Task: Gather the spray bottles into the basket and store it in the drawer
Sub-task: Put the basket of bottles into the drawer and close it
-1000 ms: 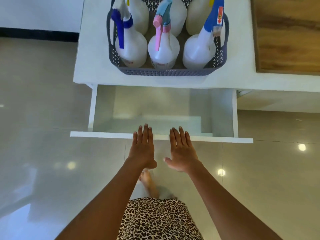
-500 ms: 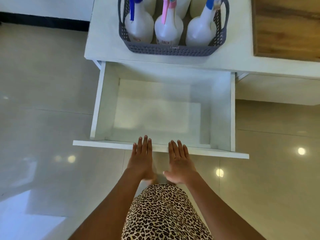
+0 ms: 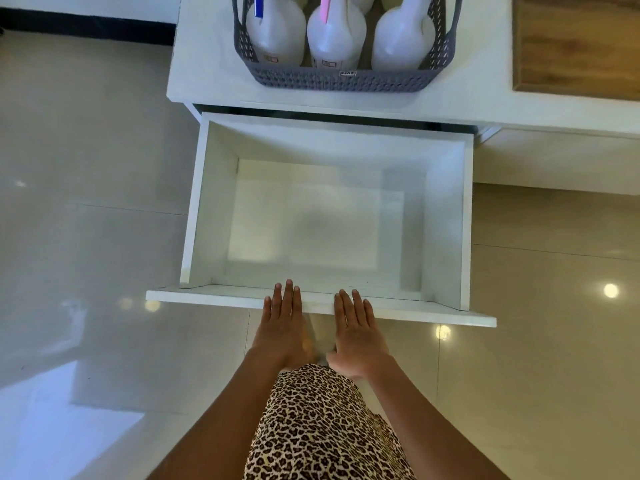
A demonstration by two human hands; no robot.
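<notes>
A grey perforated basket (image 3: 341, 79) stands on the white countertop (image 3: 207, 71) at the top of the view, holding several white spray bottles (image 3: 336, 39) whose heads are cut off by the frame. Below it a white drawer (image 3: 197, 209) is pulled far out with nothing inside. My left hand (image 3: 282, 323) and my right hand (image 3: 358, 332) lie flat, fingers extended, with fingertips over the drawer's front panel (image 3: 194, 296). Neither hand holds anything.
A wooden board (image 3: 575, 43) lies on the countertop at the right. Glossy beige floor tiles (image 3: 86, 237) surround the drawer. A leopard-print garment (image 3: 322, 427) shows at the bottom between my arms.
The drawer has slid much further out toward me, exposing its whole inside. My hands moved back with its front panel. The view has tilted down, cutting off the bottle tops.
</notes>
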